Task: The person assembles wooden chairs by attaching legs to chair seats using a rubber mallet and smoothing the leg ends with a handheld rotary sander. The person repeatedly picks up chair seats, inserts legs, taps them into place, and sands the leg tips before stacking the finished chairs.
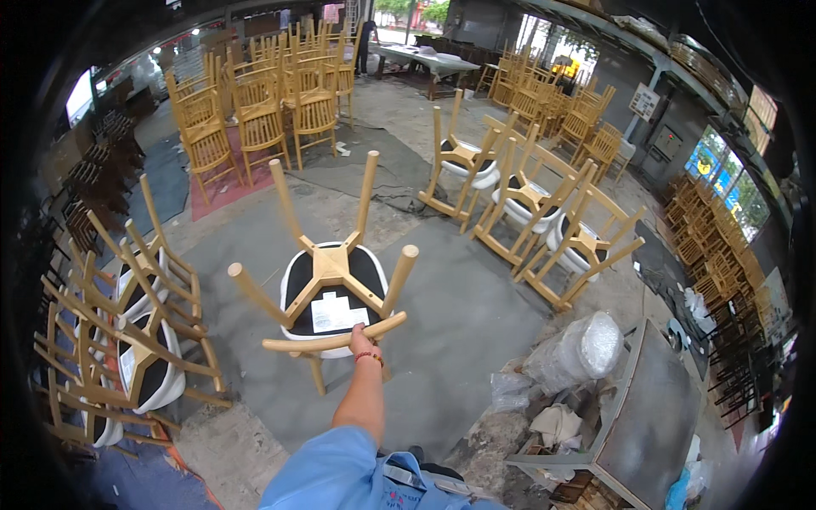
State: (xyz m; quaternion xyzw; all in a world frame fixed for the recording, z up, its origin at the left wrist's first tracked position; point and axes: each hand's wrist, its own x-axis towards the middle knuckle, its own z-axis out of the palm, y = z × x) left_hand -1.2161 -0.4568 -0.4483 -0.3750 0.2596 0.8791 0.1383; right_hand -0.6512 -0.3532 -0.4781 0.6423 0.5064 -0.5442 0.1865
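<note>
So the chair (331,265) is sitting front and centre, legs pointing up, with its black seat underside (297,276) and white label sheet (337,313) showing. I can't tell if the mat is taking its weight or the hand is.

The left hand (364,340) is gripping the curved rail (297,345) right of its middle, fingers closing around the wood, though I can't see the fingertips. The right hand isn't showing, so no idea what it's doing.

Imo an off-centre, one-handed hold is inviting twist. I'd be gripping nearer the middle of the rail, or getting a second hand on a leg, and keeping the fingers clear of that paper so it isn't creasing.

Further out, the grey mat (450,314) is lying underneath. More upturned chairs (174,374) are crowding the left, and a row of chairs (531,204) is standing off to the right. I'd be watching those leg tips: knocking them could be marking the wood.
</note>
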